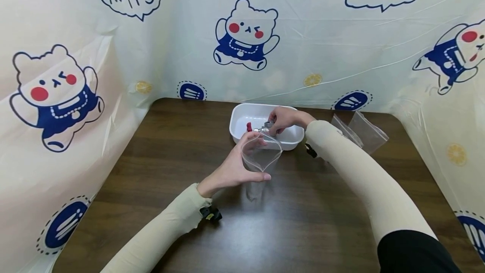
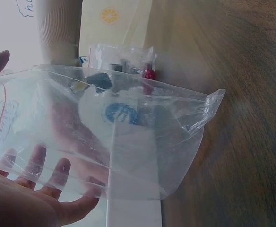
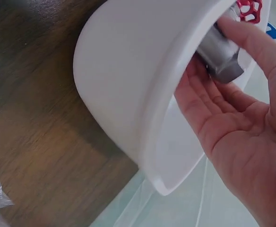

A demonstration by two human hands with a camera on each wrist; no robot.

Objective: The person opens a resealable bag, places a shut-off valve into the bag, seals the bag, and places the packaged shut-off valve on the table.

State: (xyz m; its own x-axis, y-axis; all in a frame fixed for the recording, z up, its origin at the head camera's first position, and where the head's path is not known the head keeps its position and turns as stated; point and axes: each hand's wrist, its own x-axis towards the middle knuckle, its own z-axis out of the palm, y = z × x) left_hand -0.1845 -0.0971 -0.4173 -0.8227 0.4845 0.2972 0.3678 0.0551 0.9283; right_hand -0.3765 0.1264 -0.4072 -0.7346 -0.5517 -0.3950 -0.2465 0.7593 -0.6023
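Observation:
My left hand (image 1: pixel 234 167) holds a clear plastic bag (image 2: pixel 142 151) with its mouth spread between thumb and fingers, in front of the white basin (image 1: pixel 289 144). Over the basin, my right hand (image 1: pixel 285 118) grips a metal valve (image 3: pixel 221 56) by its grey body. The valve's red handwheel (image 3: pixel 251 10) points toward the left in the head view. Part of the valve is hidden by the basin rim in the right wrist view. The bag's bottom hangs near the tabletop.
Clear bags (image 1: pixel 369 133) lie at the table's back right, partly behind my right forearm. In the left wrist view, a bag there shows a red part (image 2: pixel 149 74) inside. A printed curtain (image 1: pixel 322 45) stands behind the brown table (image 1: pixel 163 151).

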